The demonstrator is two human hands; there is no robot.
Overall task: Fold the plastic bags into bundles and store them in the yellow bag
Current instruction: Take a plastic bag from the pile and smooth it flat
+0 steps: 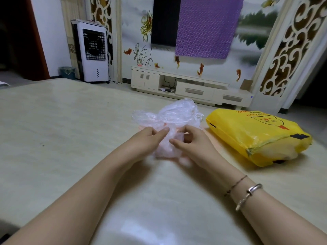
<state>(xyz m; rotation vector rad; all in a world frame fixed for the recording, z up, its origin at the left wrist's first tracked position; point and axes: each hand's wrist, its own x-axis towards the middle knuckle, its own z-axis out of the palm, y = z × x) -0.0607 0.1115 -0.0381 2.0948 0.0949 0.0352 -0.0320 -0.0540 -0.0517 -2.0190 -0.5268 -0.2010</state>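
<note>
- Both forearms are stretched forward over the pale tabletop (53,121), and the hands are brought together at a crumpled clear plastic bag (174,114).
- The left hand (141,140) is turned with its back upward just left of the bag; its fingers (161,132) are curled, and a fold of the thin film is pinched between thumb and forefinger.
- The right hand (192,144) is set against the bag's right side, with its thumb (177,142) pointed left across the lower part of the film and its other fingers bent inward onto the plastic, so that the bag is gripped.
- The near part of the bag is gathered between the two hands; its far part is puffed up loosely beyond them and appears to rest on the tabletop. A faint pink tint is seen through the film.
- A thin cord bracelet (236,184) and a silver bangle (247,196) are worn on the right wrist.
- The yellow bag (256,135) is laid on its side on the tabletop to the right of the clear bag, apart from it, with its open mouth turned toward the near right; pale contents are visible inside.
</note>
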